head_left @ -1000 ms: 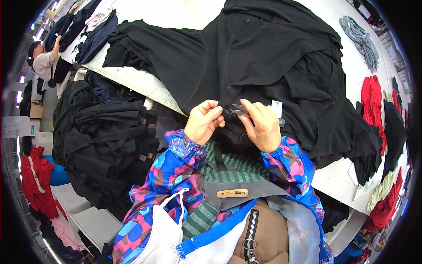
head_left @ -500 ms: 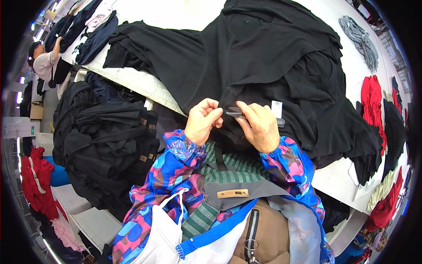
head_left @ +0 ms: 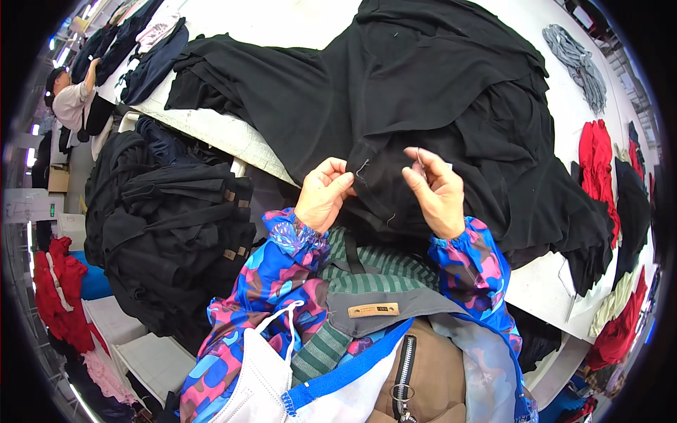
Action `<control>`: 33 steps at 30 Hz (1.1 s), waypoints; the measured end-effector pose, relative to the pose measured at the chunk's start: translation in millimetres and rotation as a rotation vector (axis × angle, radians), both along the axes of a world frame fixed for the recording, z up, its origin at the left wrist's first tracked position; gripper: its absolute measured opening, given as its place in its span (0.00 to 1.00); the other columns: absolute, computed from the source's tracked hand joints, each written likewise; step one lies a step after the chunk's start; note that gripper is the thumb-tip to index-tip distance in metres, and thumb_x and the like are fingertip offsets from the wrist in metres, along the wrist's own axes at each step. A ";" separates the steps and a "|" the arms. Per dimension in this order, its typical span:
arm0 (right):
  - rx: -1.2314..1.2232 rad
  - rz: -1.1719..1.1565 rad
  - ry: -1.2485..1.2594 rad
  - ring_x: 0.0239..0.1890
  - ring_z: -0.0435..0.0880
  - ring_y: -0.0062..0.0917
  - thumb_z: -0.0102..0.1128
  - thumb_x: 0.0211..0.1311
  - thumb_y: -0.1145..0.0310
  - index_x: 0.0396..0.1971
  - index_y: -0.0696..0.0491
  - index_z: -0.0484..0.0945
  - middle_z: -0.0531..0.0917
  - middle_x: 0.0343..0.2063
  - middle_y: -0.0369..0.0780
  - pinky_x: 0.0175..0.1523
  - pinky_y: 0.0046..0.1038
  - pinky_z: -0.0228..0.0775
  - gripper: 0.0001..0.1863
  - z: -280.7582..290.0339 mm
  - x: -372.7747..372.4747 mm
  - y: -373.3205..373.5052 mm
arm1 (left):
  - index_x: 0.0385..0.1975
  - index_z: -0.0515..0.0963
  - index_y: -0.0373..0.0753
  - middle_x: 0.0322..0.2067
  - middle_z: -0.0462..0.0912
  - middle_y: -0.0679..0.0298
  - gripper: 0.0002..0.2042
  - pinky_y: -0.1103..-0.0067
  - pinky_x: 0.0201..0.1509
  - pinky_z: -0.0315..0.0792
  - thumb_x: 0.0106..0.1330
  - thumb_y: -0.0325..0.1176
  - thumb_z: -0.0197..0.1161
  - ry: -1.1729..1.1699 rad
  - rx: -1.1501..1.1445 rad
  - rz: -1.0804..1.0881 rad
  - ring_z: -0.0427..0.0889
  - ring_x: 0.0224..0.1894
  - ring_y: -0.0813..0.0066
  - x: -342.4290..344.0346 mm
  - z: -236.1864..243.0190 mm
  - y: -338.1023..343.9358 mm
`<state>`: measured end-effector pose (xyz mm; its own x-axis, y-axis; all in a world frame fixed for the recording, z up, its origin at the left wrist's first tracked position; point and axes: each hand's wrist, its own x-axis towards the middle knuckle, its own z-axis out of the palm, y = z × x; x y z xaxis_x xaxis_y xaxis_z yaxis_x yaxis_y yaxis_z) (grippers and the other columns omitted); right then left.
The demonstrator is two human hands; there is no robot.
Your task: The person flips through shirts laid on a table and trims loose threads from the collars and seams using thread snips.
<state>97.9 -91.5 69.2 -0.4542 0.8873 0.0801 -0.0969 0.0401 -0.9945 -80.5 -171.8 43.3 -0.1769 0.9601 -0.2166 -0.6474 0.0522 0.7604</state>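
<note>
From where I stand, the left hand (head_left: 324,192) has thumb and forefinger pressed together, seemingly pinching an edge of the black cloth (head_left: 405,88), which fans out beyond and to the right of that grip, over the white table (head_left: 261,21). A pale thread (head_left: 362,169) curls just beside the pinch; another thread (head_left: 391,220) lies nearer the body, between the hands. The right hand (head_left: 441,194), apart from the left, holds a slim metal tool (head_left: 421,161) among its fingers, thumb and forefinger spread; I can't tell whether its blades are parted. My worry is the left fingertips: tips brought in that close could nick skin or cloth, the dark folds making edges hard to judge. The draped cloth's weight might also tug the edge from such a small pinch.
</note>
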 end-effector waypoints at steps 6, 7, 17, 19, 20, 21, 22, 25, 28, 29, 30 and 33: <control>0.037 0.095 -0.181 0.22 0.63 0.10 0.61 0.50 0.75 0.39 0.58 0.77 0.71 0.23 0.31 0.26 0.14 0.58 0.14 -2.3 -19.2 -1.6 | 0.36 0.69 0.35 0.33 0.77 0.64 0.06 0.81 0.42 0.71 0.61 0.25 0.55 -0.075 0.002 -0.019 0.76 0.35 0.79 0.0 -3.8 -0.5; 0.070 0.103 -0.220 0.21 0.63 0.10 0.62 0.49 0.74 0.39 0.58 0.77 0.71 0.24 0.31 0.26 0.14 0.58 0.14 5.3 -24.5 -2.0 | 0.36 0.69 0.35 0.33 0.77 0.64 0.06 0.81 0.42 0.71 0.61 0.25 0.55 -0.073 0.002 -0.020 0.76 0.35 0.79 0.2 -5.3 -1.4; -0.090 0.199 -0.116 0.23 0.67 0.10 0.56 0.57 0.71 0.25 0.57 0.72 0.72 0.18 0.28 0.29 0.15 0.60 0.06 0.4 -34.2 15.7 | 0.36 0.69 0.35 0.31 0.77 0.65 0.06 0.80 0.37 0.72 0.61 0.26 0.55 -0.027 -0.025 -0.018 0.76 0.31 0.79 -2.4 -2.8 0.2; -0.193 0.215 0.044 0.20 0.66 0.09 0.55 0.58 0.71 0.27 0.56 0.72 0.71 0.17 0.29 0.25 0.15 0.58 0.06 1.9 -37.5 13.5 | 0.37 0.69 0.35 0.30 0.77 0.65 0.06 0.80 0.36 0.73 0.62 0.26 0.55 -0.027 -0.028 -0.017 0.76 0.30 0.79 -0.1 -3.6 1.9; -0.193 0.215 0.044 0.20 0.66 0.09 0.55 0.58 0.71 0.27 0.56 0.72 0.71 0.17 0.29 0.25 0.15 0.58 0.06 5.0 -38.0 14.0 | 0.37 0.68 0.35 0.29 0.76 0.65 0.06 0.80 0.34 0.74 0.62 0.26 0.55 -0.053 -0.038 -0.016 0.76 0.30 0.80 -0.3 -5.4 2.0; -0.302 0.303 0.119 0.18 0.65 0.09 0.54 0.59 0.71 0.26 0.56 0.71 0.71 0.17 0.29 0.22 0.15 0.57 0.06 10.2 -38.4 15.2 | 0.37 0.68 0.35 0.29 0.76 0.65 0.06 0.80 0.32 0.75 0.62 0.26 0.54 -0.079 -0.049 -0.014 0.77 0.29 0.80 -0.6 -6.3 2.0; -0.410 0.390 0.194 0.16 0.64 0.09 0.53 0.59 0.71 0.26 0.55 0.70 0.71 0.17 0.30 0.20 0.15 0.55 0.06 12.9 -39.1 16.0 | 0.37 0.68 0.35 0.29 0.76 0.65 0.06 0.80 0.32 0.75 0.62 0.26 0.54 -0.079 -0.049 -0.013 0.77 0.29 0.80 -1.6 -5.8 2.4; -0.418 0.405 0.187 0.13 0.63 0.09 0.51 0.60 0.71 0.24 0.55 0.69 0.70 0.16 0.31 0.17 0.14 0.52 0.06 13.4 -46.2 13.6 | 0.37 0.67 0.36 0.29 0.75 0.65 0.06 0.79 0.32 0.78 0.63 0.25 0.53 -0.085 -0.064 -0.059 0.77 0.29 0.80 -2.5 -4.1 3.9; -0.187 0.323 0.045 0.17 0.66 0.11 0.51 0.59 0.74 0.23 0.57 0.67 0.71 0.16 0.32 0.21 0.16 0.57 0.07 10.2 -45.9 21.1 | 0.37 0.67 0.35 0.32 0.75 0.65 0.04 0.75 0.37 0.79 0.63 0.23 0.50 -0.087 -0.066 0.057 0.78 0.32 0.79 0.9 -5.3 4.7; -0.011 0.234 -0.041 0.18 0.67 0.12 0.51 0.58 0.75 0.23 0.58 0.67 0.71 0.16 0.33 0.23 0.17 0.59 0.07 8.3 -46.1 23.2 | 0.37 0.67 0.35 0.32 0.75 0.65 0.04 0.75 0.37 0.79 0.63 0.23 0.50 -0.087 -0.065 0.057 0.78 0.32 0.79 2.1 -4.6 5.0; 0.073 0.181 -0.096 0.20 0.68 0.14 0.52 0.57 0.76 0.23 0.60 0.66 0.71 0.16 0.35 0.25 0.19 0.61 0.07 5.1 -45.5 25.3 | 0.37 0.67 0.36 0.33 0.76 0.64 0.05 0.75 0.38 0.78 0.63 0.24 0.51 -0.063 -0.043 0.044 0.78 0.33 0.77 3.4 -4.0 5.2; 0.302 0.109 -0.194 0.20 0.66 0.15 0.52 0.56 0.77 0.23 0.60 0.65 0.70 0.16 0.36 0.26 0.19 0.60 0.07 3.2 -44.0 27.1 | 0.36 0.67 0.35 0.32 0.75 0.64 0.04 0.74 0.37 0.79 0.63 0.22 0.49 -0.022 -0.060 0.055 0.78 0.33 0.78 8.2 2.6 7.9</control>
